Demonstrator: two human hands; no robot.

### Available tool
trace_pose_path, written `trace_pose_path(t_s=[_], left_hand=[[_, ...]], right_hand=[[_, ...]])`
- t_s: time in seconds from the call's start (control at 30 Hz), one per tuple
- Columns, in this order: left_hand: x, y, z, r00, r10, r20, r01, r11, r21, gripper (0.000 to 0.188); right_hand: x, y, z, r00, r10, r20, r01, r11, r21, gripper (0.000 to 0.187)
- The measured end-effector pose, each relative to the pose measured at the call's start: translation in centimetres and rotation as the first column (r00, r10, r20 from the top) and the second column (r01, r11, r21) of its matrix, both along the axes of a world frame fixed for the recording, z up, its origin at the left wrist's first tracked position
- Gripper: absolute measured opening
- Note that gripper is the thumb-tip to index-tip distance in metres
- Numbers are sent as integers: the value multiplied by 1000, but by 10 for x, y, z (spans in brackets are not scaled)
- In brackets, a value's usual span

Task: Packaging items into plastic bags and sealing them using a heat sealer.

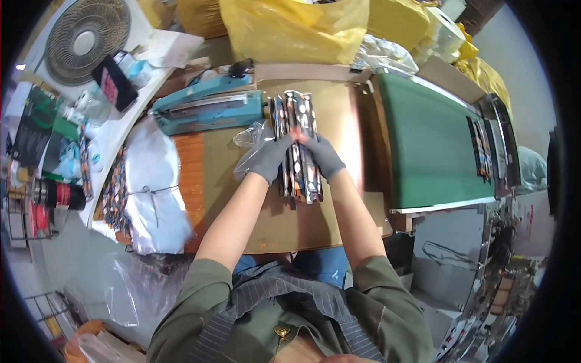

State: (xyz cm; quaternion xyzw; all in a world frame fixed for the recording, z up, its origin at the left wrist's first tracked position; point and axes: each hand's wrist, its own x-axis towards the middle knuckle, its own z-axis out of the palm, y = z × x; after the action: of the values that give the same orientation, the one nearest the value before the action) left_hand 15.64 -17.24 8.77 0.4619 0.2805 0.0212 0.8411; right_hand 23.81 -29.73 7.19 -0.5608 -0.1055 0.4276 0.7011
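My left hand, in a grey glove, presses on the left side of a bundle of long, narrow patterned packets. From the other side, my right hand, gloved the same way, rests on the bundle. Bare fingertips of the two hands meet over its middle. Dark with white and orange spots, the packets lie side by side, pointing away from me on brown cardboard. A crumpled clear plastic bag lies next to my left hand. What the packets are made of is hard to tell.
Beyond my left hand stands a teal hand-operated heat sealer. A green conveyor belt at right carries more patterned packets. At left are a white table, a fan and a silvery plastic bag stack. Yellow sacks stand behind.
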Motion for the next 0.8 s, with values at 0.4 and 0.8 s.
trace_pose_path(t_s=[0.4, 0.8], left_hand=[[-119, 22, 62, 866, -269, 422, 31, 871, 491, 104], [-195, -40, 78, 919, -29, 394, 196, 899, -391, 50]], right_hand=[[-87, -11, 100, 882, 52, 468, -239, 907, 348, 115], [-166, -2, 145, 609, 121, 784, -222, 975, 22, 73]])
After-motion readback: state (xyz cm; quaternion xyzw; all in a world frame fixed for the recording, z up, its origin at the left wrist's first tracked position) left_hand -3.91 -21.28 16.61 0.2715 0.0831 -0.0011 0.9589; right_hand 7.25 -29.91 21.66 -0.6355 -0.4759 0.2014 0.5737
